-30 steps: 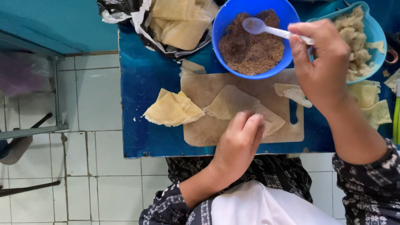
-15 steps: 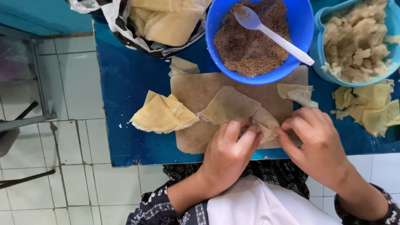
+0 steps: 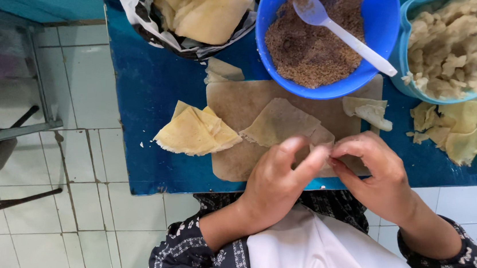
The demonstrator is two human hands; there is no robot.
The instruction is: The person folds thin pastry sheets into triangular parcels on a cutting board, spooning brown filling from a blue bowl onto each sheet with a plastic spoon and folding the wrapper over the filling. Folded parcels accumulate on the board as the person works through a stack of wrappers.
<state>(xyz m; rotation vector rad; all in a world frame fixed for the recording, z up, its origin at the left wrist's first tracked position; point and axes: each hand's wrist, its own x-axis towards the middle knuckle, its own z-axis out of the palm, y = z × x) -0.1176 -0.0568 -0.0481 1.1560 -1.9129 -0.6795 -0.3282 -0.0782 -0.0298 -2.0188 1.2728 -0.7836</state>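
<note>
left hand (image 3: 274,185): at the near edge of the table, fingers bent and pinched onto the near corner of the pastry sheet, fingertips meeting those of the other hand.
right hand (image 3: 377,176): just beside the left, fingers curled and pinched on the same corner of the sheet; the two hands are together, touching at the tips.
pastry sheet (image 3: 280,121): thin, tan, lying flat on the board, its near corner hidden under the fingers.
board (image 3: 236,102): brown, set against the near edge of the blue table (image 3: 148,90), about midway along it.
folded pastry (image 3: 195,133): yellow, half on the board's left edge, half on the table.
dough scraps (image 3: 370,110): on the board's right end, near the right hand.
blue bowl (image 3: 383,18): at the far edge, touching the board, holding brown crumbly filling (image 3: 308,47) and a white spoon (image 3: 342,33) that rests on its rim.
teal tub (image 3: 409,50): right of the bowl, heaped with pale dough pieces.
bag of sheets (image 3: 204,10): far left corner, open.
loose wrappers (image 3: 459,129): near right corner.
</note>
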